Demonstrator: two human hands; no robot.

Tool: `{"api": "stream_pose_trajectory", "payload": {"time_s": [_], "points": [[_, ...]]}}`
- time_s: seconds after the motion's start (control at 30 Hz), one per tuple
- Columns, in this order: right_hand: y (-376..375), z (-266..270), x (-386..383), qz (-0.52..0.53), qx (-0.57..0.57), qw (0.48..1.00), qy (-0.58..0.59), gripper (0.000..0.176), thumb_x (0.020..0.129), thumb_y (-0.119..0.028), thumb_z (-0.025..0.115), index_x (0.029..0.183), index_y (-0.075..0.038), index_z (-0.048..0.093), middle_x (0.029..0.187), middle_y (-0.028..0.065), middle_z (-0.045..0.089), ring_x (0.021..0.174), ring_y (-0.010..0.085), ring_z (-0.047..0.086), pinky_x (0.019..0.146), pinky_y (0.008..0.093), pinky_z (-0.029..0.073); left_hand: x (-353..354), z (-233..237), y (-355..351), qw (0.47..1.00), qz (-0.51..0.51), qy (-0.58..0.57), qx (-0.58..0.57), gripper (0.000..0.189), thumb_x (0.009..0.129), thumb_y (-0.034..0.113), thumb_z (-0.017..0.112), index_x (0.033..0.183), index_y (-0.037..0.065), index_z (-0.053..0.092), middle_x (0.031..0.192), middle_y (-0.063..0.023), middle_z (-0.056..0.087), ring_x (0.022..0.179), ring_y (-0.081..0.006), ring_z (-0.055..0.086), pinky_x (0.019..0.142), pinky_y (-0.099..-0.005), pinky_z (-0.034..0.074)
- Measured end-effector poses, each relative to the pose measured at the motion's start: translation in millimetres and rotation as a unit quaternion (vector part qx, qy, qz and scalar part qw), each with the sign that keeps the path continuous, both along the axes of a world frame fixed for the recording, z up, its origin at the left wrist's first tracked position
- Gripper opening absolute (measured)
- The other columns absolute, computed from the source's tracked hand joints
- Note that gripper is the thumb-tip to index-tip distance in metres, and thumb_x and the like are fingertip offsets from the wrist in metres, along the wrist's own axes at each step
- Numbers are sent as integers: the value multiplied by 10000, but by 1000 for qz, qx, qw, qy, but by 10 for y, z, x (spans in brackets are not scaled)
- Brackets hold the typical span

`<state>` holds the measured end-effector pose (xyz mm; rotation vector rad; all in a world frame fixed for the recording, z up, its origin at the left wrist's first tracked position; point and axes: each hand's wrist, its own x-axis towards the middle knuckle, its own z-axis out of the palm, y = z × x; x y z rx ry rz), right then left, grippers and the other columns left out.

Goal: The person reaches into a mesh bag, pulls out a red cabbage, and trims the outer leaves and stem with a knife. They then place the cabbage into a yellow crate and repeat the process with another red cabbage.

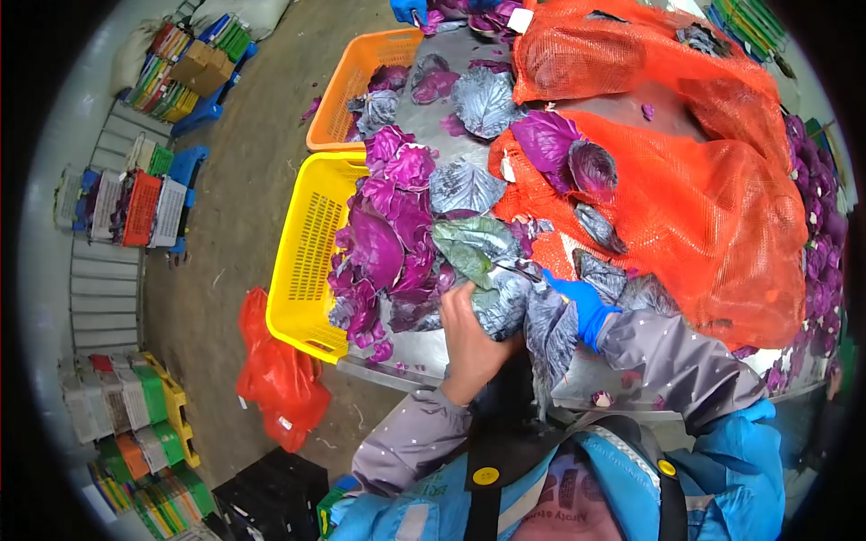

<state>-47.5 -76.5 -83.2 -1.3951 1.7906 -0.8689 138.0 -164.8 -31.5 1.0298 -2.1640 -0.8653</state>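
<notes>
Here's the cabbage (502, 307) at the near edge of the metal table (424, 350), the bare left hand (474, 347) half-curled and gripping its side, the gloved right hand (582, 307) wrapped around what looks like a knife (517, 270). It looks dense, firm, probably weighty; the floppy outer leaves (548, 334) could tear or slip, so 5 fingers cupping the solid underside seems best!

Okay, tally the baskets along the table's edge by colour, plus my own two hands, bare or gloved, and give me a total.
Yellow basket: 1
Orange basket: 1
Bare left hand: 1
Blue-gloved right hand: 1
Total: 4
</notes>
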Motion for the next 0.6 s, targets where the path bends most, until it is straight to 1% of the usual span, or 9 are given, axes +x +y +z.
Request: {"api": "stream_pose_trajectory", "payload": {"time_s": [0.1, 0.13, 0.2, 0.27, 0.43, 0.47, 0.53, 0.57, 0.6], "points": [[-93, 4, -76, 66, 87, 986, 125, 306, 865, -235, 517, 1127, -87, 577, 922, 200, 644, 825, 351, 639, 674, 416, 504, 34, -22, 22, 999, 18, 19, 19, 826, 556, 99, 808, 1242, -17, 363, 1122, -210, 417, 1054, -400, 425, 923, -462, 345], [-133, -4, -93, 78, 98, 981, 147, 308, 864, -245, 520, 1123, -91, 580, 919, 198, 645, 824, 351, 640, 675, 417, 505, 37, -43, 27, 999, 28, 21, 33, 827, 562, 100, 807, 1251, -17, 365, 1133, -210, 420, 1062, -407, 422, 925, -466, 345], [-189, 12, -111, 96, 107, 973, 181, 311, 861, -267, 527, 1115, -98, 588, 914, 194, 649, 822, 352, 641, 677, 418, 506, 20, -119, 62, 998, 45, 33, 9, 831, 562, 97, 806, 1256, -18, 365, 1141, -209, 420, 1067, -410, 423, 926, -465, 347], [-217, 11, -132, 105, 115, 966, 207, 315, 857, -288, 533, 1106, -106, 596, 908, 189, 652, 820, 353, 643, 678, 419, 507, 43, -182, 103, 998, 53, 43, -16, 844, 575, 107, 805, 1277, -27, 356, 1168, -210, 418, 1077, -421, 423, 931, -469, 351], [-239, -27, -90, 118, 131, 952, 250, 328, 849, -341, 549, 1086, -124, 615, 895, 179, 661, 815, 355, 646, 682, 423, 510, 94, -272, 80, 996, 59, 64, -27, 827, 623, 146, 802, 1290, -32, 348, 1165, -221, 417, 1085, -422, 429, 941, -470, 357], [-212, -35, -82, 116, 135, 949, 259, 331, 848, -352, 552, 1082, -128, 619, 892, 177, 663, 814, 355, 646, 683, 423, 511, 133, -351, 27, 996, 41, 80, -17, 825, 625, 150, 804, 1289, -30, 349, 1165, -224, 417, 1081, -418, 438, 939, -460, 365], [-158, -32, 2, 106, 144, 944, 278, 337, 844, -373, 559, 1073, -135, 627, 886, 172, 666, 812, 356, 647, 685, 425, 512, 217, -295, -45, 995, 1, 93, 29, 821, 624, 158, 807, 1283, -25, 354, 1162, -224, 418, 1081, -400, 458, 938, -431, 386], [-105, -13, 21, 102, 145, 944, 279, 337, 844, -373, 559, 1073, -135, 627, 886, 172, 666, 812, 356, 647, 685, 425, 512, 251, -300, -98, 995, -2, 95, 29, 821, 624, 158, 807, 1283, -25, 354, 1162, -224, 418, 1081, -400, 458, 938, -431, 386], [-43, 143, 106, 85, 110, 955, 261, 346, 833, -392, 559, 1064, -144, 630, 888, 176, 664, 802, 362, 647, 676, 437, 510, 274, -316, -156, 995, -26, 85, 42, 815, 618, 152, 804, 1278, -22, 359, 1160, -220, 419, 1087, -394, 458, 943, -430, 387]]}}
